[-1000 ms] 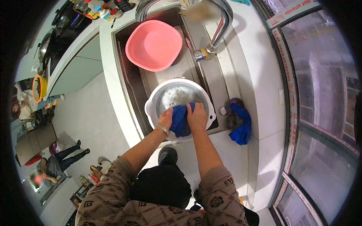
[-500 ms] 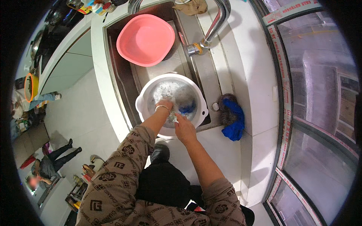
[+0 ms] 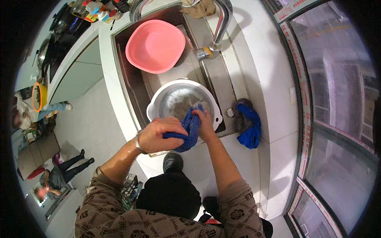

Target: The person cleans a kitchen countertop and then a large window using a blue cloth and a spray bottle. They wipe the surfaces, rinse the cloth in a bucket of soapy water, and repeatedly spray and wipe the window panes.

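Observation:
A wet blue cloth (image 3: pixel 192 131) hangs over the near rim of the white basin (image 3: pixel 153 107). My left hand (image 3: pixel 163 134) is closed round the cloth's left end, a bracelet at its wrist. On the cloth's upper right part, my right hand (image 3: pixel 204 125) is closed too, partly hidden by the fabric. Cloudy, sudsy water (image 3: pixel 177 102) fills the basin, which stands in the metal sink.
Behind the basin, a pink basin (image 3: pixel 154 45) sits in the sink (image 3: pixel 139 85) below the chrome faucet (image 3: pixel 222 27). A second blue cloth with a scouring pad (image 3: pixel 249 125) lies on the right counter. Two other people are at the left, beyond the floor.
Both hands were down in the water; now the blue cloth is lifted out between them. My left hand has come up and nearer, and the suds look thinner.

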Demonstrator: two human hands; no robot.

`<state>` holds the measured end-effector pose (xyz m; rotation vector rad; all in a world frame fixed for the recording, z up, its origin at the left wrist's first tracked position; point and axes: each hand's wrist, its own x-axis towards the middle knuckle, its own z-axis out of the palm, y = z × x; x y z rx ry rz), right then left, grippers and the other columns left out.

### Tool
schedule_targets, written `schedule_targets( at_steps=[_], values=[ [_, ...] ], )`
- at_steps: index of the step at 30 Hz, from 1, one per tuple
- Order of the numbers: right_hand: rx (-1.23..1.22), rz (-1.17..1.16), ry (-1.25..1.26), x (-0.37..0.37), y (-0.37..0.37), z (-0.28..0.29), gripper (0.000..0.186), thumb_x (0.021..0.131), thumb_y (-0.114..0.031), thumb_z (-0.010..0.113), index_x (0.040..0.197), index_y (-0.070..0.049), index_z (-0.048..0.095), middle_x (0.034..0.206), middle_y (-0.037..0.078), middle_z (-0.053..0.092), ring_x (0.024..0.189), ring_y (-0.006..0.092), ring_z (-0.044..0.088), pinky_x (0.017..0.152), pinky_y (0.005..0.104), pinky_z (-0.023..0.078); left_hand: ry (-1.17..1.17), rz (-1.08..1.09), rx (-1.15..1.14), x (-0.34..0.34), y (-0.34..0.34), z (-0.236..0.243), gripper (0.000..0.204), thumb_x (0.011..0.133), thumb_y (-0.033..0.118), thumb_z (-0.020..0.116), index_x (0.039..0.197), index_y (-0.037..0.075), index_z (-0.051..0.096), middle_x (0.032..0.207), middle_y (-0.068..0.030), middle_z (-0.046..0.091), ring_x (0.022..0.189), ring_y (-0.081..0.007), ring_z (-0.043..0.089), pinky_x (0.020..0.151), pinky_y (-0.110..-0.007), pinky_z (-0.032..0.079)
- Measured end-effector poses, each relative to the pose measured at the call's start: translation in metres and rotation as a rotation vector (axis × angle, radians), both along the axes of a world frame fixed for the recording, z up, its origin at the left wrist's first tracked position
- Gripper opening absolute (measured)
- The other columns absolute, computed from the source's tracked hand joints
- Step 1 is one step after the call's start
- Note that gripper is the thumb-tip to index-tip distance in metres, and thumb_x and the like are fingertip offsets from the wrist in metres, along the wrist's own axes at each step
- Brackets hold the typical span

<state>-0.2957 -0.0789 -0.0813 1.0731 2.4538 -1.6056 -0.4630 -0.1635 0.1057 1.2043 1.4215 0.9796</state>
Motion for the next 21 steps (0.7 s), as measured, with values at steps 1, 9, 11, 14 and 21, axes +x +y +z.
schedule_targets(
  at_steps=[1, 9, 11, 14, 21],
  values=[
    [-0.136, -0.086, 0.06, -0.001, -0.002, -0.003, 0.068, 0.063, 0.001, 0.07, 0.122, -0.018, 0.043, 0.136, 0.02, 0.024, 0.116, 0.0361, 0.042, 0.095, 0.0347, 0.037, -0.09, 0.031, 0.021, -0.005, -0.004, 0.001, 0.02, 0.073, 0.01, 0.061, 0.092, 0.003, 0.063, 0.086, -0.0093, 0.061, 0.083, -0.0232, 0.058, 0.079, -0.034, 0.044],
    [-0.509, -0.08, 0.374, -0.02, -0.006, 0.085, 0.072, 0.063, -0.007, 0.059, 0.13, -0.01, 0.034, 0.125, 0.009, 0.042, 0.114, 0.0237, 0.043, 0.099, 0.0324, 0.03, -1.181, 0.956, -0.529, 0.007, -0.039, -0.138, 0.051, 0.081, 0.043, 0.053, 0.116, 0.006, 0.05, 0.119, -0.0119, 0.051, 0.107, -0.0257, 0.05, 0.094, -0.038, 0.039],
    [-0.422, 0.054, 0.413, -0.031, -0.018, 0.09, 0.069, 0.064, -0.011, 0.061, 0.128, -0.01, 0.037, 0.123, 0.01, 0.043, 0.113, 0.0249, 0.044, 0.099, 0.0333, 0.031, -1.482, 0.834, -0.383, 0.018, -0.055, -0.19, 0.051, 0.083, 0.043, 0.05, 0.119, 0.007, 0.048, 0.117, -0.0125, 0.052, 0.104, -0.0268, 0.052, 0.092, -0.039, 0.04],
    [-0.351, 0.17, 0.3, -0.046, -0.029, 0.101, 0.055, 0.063, -0.02, 0.066, 0.112, -0.003, 0.048, 0.121, 0.011, 0.045, 0.111, 0.0317, 0.046, 0.093, 0.0361, 0.038, -1.798, 0.61, -0.073, 0.037, -0.03, -0.171, 0.038, 0.09, 0.032, 0.042, 0.118, 0.007, 0.047, 0.113, -0.0133, 0.053, 0.1, -0.0265, 0.054, 0.09, -0.039, 0.042],
    [0.106, -0.103, 0.018, -0.057, -0.042, 0.065, 0.046, 0.065, -0.031, 0.068, 0.093, -0.001, 0.049, 0.088, 0.02, 0.056, 0.082, 0.0371, 0.057, 0.074, 0.0459, 0.044, -1.512, 1.078, -0.301, 0.058, -0.013, -0.174, 0.031, 0.089, 0.028, 0.043, 0.108, 0.006, 0.054, 0.103, -0.0094, 0.057, 0.092, -0.0218, 0.055, 0.081, -0.034, 0.044]
  ],
)
